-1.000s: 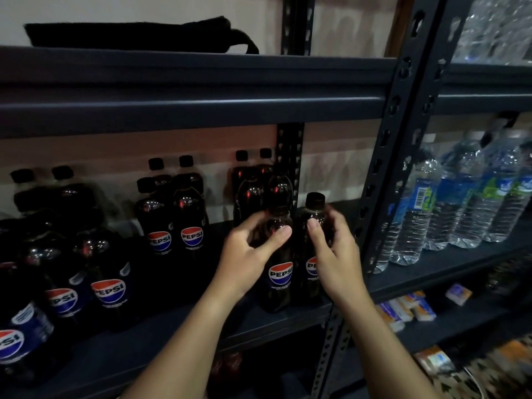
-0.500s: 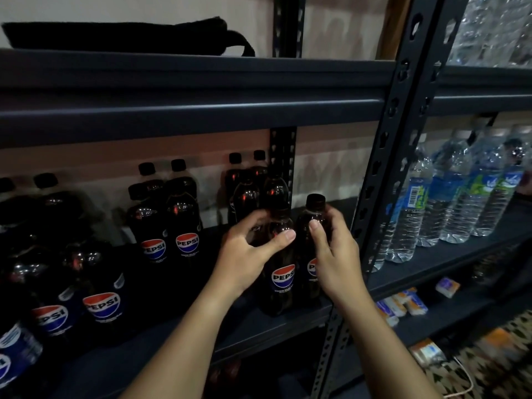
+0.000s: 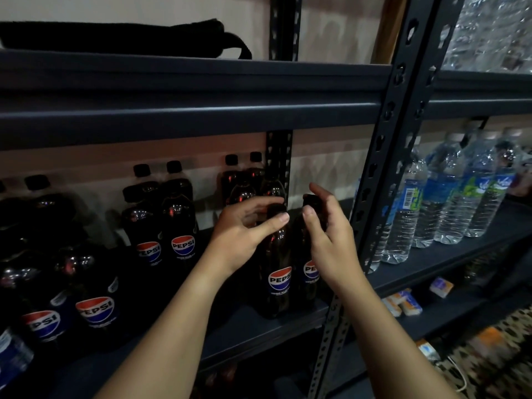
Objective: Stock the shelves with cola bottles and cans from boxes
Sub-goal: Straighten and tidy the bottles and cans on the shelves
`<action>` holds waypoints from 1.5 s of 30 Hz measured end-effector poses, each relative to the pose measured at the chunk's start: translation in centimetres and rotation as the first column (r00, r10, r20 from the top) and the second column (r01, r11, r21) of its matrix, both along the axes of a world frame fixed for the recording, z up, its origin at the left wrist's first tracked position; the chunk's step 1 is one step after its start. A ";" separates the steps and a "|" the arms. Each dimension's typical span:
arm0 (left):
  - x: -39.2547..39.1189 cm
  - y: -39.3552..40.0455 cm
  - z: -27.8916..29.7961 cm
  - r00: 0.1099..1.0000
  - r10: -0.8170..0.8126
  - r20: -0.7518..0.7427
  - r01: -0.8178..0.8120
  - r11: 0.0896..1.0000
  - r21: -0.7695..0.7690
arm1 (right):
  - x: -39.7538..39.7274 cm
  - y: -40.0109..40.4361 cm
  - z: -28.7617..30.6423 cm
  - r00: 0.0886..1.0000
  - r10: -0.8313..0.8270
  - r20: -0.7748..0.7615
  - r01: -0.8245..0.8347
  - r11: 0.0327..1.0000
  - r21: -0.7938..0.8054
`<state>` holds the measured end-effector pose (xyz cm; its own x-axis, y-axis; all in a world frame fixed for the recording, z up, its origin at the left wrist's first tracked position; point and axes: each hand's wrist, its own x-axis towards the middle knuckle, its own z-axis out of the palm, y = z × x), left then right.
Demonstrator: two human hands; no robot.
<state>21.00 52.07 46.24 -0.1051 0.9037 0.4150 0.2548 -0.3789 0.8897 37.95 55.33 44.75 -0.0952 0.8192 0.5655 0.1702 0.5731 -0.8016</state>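
Note:
Two Pepsi cola bottles stand side by side near the shelf's front edge, by the upright post: the left bottle [image 3: 277, 272] and the right bottle [image 3: 309, 277]. My left hand [image 3: 244, 237] hovers at the left bottle's cap, thumb and fingers spread on either side of the neck. At the right bottle's cap is my right hand [image 3: 331, 240], its fingers straight and lifted. Neither hand clasps a bottle. More Pepsi bottles [image 3: 165, 240] stand in rows further left and behind.
The dark metal shelf [image 3: 244, 323] has a perforated upright post [image 3: 371, 180] just right of my hands. Water bottles [image 3: 449, 197] fill the neighbouring bay. A black bag [image 3: 115, 36] lies on the shelf above. Small boxes [image 3: 403, 305] sit on the lower shelf.
Both hands have slid up from the bottles' shoulders to their caps and loosened their hold. The two bottles stay standing on the shelf.

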 end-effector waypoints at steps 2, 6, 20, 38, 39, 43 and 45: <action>-0.1 0.2 0.0 1.000 -0.004 0.006 0.004 1.000 -0.004 | 0.1 0.5 0.3 0.999 0.016 -0.036 -0.018 0.999 -0.039; -0.1 0.4 -0.2 1.000 -0.008 0.023 0.008 1.000 0.005 | 0.3 1.1 0.5 0.998 0.038 -0.047 -0.042 0.994 -0.101; 0.0 0.6 -0.4 1.000 0.022 -0.011 -0.022 1.000 0.015 | 0.5 1.4 0.2 0.997 0.074 -0.032 -0.075 0.996 -0.049; 0.0 -0.5 -1.1 0.997 0.045 -0.059 -0.046 0.999 -0.018 | 0.4 1.2 0.1 0.999 0.048 -0.009 -0.048 0.998 -0.036; -0.1 -0.7 -1.3 0.996 0.046 -0.079 -0.048 0.999 -0.022 | 0.4 1.1 0.0 0.998 0.059 0.011 -0.058 0.997 -0.043; -0.2 -1.6 -1.9 0.983 0.027 -0.182 -0.049 0.992 -0.117 | 0.9 0.8 -0.8 0.992 0.040 0.116 -0.032 0.997 -0.066; -0.3 -1.9 -2.1 0.974 0.039 -0.222 -0.074 0.985 -0.153 | 1.0 0.9 -1.2 0.990 0.013 0.137 -0.005 0.998 -0.061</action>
<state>20.68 50.18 44.15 -0.0815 0.9551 0.2849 0.4656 -0.2163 0.8582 38.93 56.19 43.53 -0.1759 0.8503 0.4960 0.2764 0.5263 -0.8042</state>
